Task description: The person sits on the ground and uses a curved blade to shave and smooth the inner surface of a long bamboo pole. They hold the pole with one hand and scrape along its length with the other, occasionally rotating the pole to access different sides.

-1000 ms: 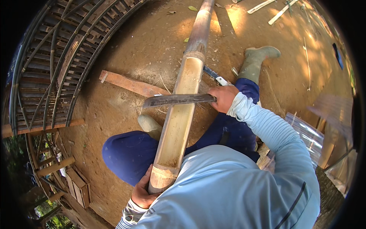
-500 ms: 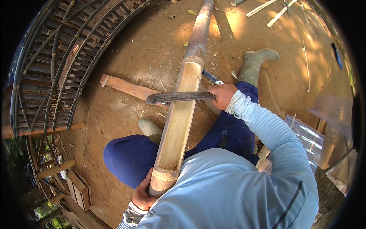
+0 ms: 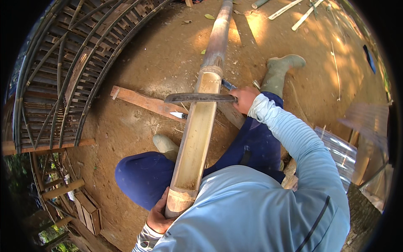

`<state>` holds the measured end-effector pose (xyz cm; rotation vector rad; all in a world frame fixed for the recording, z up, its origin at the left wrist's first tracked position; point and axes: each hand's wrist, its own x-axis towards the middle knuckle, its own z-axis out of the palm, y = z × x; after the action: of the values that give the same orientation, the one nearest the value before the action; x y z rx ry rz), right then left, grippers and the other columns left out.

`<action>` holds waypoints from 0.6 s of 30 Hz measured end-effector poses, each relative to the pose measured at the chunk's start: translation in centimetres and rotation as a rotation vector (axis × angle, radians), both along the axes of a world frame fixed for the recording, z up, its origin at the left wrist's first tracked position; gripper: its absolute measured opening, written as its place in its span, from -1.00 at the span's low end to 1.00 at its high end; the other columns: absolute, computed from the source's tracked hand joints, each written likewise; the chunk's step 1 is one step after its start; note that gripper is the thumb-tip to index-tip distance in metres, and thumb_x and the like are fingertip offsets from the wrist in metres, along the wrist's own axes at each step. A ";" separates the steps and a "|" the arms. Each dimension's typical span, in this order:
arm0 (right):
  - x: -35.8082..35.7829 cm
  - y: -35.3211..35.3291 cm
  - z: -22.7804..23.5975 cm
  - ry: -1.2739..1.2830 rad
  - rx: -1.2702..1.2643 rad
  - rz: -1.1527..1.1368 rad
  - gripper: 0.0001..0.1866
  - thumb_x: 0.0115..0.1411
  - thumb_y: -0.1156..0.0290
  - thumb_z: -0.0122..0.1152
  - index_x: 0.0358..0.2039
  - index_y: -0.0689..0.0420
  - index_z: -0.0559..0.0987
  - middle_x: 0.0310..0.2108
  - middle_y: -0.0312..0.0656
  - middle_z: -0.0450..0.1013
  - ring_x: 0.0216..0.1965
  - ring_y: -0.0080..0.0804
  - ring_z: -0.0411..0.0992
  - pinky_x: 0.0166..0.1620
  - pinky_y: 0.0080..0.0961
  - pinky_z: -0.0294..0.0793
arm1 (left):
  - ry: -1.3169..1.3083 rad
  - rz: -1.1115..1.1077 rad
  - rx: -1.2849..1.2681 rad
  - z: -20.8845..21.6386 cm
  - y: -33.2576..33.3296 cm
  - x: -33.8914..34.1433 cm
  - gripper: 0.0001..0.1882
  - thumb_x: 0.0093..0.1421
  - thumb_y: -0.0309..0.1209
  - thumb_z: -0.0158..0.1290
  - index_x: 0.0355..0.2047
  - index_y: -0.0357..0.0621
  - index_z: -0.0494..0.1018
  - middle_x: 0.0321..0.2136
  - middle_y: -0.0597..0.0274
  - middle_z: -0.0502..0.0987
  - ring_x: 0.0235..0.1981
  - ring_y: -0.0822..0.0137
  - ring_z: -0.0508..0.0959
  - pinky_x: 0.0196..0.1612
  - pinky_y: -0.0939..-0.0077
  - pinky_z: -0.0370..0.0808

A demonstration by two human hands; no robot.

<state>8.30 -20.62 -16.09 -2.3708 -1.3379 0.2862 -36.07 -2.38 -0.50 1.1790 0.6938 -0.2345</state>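
A long bamboo pole (image 3: 194,140) lies across my lap and runs away from me over the ground. One section of it is cut open lengthwise, showing a pale hollow between two nodes. My left hand (image 3: 158,214) is wrapped round the pole's near end, below the lower node. My right hand (image 3: 244,99) grips a machete (image 3: 197,98) at the right of the pole; its handle is mostly hidden in the fist. The dark blade lies crosswise over the upper part of the opened section, its tip pointing left.
A reddish wooden board (image 3: 138,101) lies on the dirt beyond my left boot, with a pointed white-bladed tool (image 3: 178,114) over it. A slatted bamboo structure (image 3: 54,80) stands at left. Split bamboo strips (image 3: 307,17) lie far right; clear corrugated sheets (image 3: 333,153) are at right.
The machete has moved slightly away from me along the bamboo, towards the upper node. More of the white-bladed tool now shows beside the pole. My left hand keeps its hold.
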 end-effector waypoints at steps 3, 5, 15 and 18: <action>1.9 0.5 0.8 0.058 -0.158 -0.196 -0.70 0.06 0.35 0.26 -0.14 0.02 0.64 -0.29 0.05 0.59 -0.21 0.16 0.55 -0.10 -0.01 0.55 | -0.035 0.046 -0.102 -0.5 0.2 -0.1 0.15 0.00 -0.70 0.41 0.48 -0.35 -0.09 0.36 0.00 0.28 0.33 0.28 0.32 0.38 0.30 0.27; 1.0 0.3 0.4 0.035 -0.081 -0.147 -0.71 0.06 0.35 0.25 -0.16 0.03 0.65 -0.29 0.05 0.60 -0.21 0.16 0.55 -0.10 -0.02 0.55 | -0.051 -0.003 -0.028 -0.9 0.5 -0.5 0.15 0.00 -0.70 0.41 0.48 -0.34 -0.09 0.36 0.01 0.28 0.32 0.28 0.33 0.38 0.30 0.27; 2.5 0.6 -0.2 0.083 -0.053 -0.118 -0.72 0.05 0.33 0.22 -0.19 0.01 0.66 -0.34 0.08 0.59 -0.23 0.18 0.55 -0.12 0.01 0.54 | -0.035 0.034 -0.079 -0.3 0.3 0.0 0.13 -0.01 -0.70 0.41 0.46 -0.40 -0.06 0.36 0.04 0.28 0.32 0.29 0.32 0.37 0.32 0.28; 2.7 0.7 0.2 0.070 -0.106 -0.142 -0.75 0.06 0.33 0.22 -0.21 0.00 0.65 -0.34 0.06 0.59 -0.21 0.18 0.55 -0.10 0.01 0.54 | -0.063 0.056 -0.112 -1.0 0.4 -0.5 0.12 -0.01 -0.69 0.42 0.46 -0.40 -0.05 0.35 0.04 0.28 0.33 0.28 0.32 0.38 0.32 0.27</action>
<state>10.96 -19.90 -15.89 -2.5041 -1.1421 0.4038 -36.57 -1.96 -1.48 1.0540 0.6491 -0.1863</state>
